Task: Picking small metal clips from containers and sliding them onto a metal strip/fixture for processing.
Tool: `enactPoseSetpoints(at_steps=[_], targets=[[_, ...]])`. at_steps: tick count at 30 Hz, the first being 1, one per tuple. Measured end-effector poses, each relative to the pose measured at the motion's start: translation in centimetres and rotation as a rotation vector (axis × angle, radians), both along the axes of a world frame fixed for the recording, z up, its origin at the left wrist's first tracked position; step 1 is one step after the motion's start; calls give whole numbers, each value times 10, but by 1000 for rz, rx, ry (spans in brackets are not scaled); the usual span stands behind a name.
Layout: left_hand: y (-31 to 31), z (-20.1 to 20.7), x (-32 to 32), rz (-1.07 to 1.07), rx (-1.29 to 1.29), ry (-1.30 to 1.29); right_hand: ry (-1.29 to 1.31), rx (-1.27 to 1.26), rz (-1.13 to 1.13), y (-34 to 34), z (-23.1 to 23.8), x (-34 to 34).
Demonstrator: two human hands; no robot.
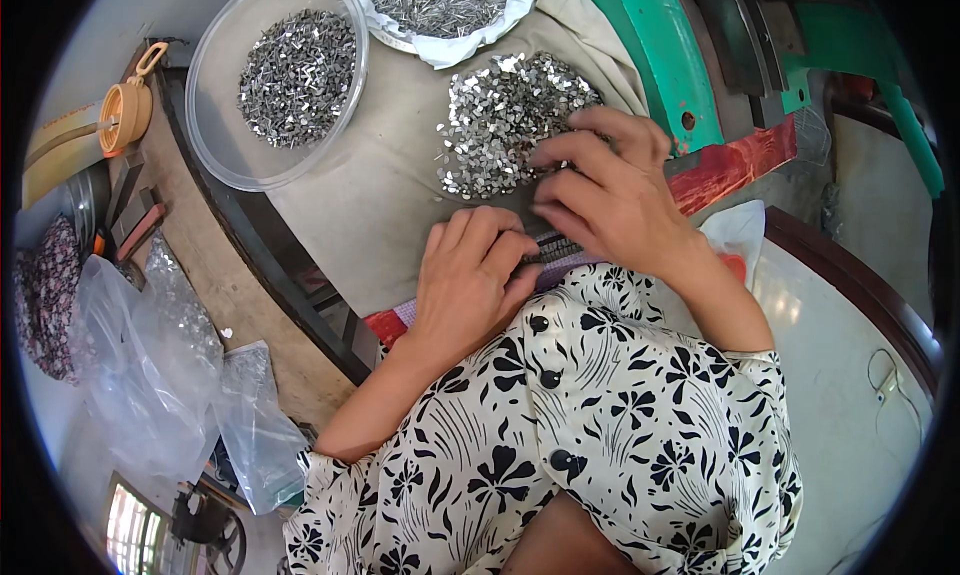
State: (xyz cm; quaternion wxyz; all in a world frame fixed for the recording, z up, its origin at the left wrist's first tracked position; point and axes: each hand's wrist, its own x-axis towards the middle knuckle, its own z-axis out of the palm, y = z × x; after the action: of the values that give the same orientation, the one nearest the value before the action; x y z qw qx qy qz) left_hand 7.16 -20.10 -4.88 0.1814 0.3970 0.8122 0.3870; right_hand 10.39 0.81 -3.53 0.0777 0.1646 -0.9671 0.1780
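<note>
- Now, in the head view, your right hand [620, 185] arches at the right edge of the metal-chip pile [500, 125], fingers bent and parted; I can't tell whether they pinch a chip.
- Your left hand [470, 265] curls nearer you, fingers close together, beside the dark strip [557, 247]; any grip is hidden.
</note>
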Motion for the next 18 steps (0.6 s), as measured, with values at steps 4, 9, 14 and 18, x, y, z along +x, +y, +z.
enactPoseSetpoints(at_steps=[4,9,14,18], targets=[[-3,1,1,-5,-4,-7,-15,-220,-162,0,4,27],[-2,1,3,-25,-12,31,7,-151,-184,-10,-9,60],[-6,0,4,-60,-16,128,-8,-177,-234,-7,-8,53],[-14,2,2,-68,-47,173,59,-64,-235,-4,-8,31]])
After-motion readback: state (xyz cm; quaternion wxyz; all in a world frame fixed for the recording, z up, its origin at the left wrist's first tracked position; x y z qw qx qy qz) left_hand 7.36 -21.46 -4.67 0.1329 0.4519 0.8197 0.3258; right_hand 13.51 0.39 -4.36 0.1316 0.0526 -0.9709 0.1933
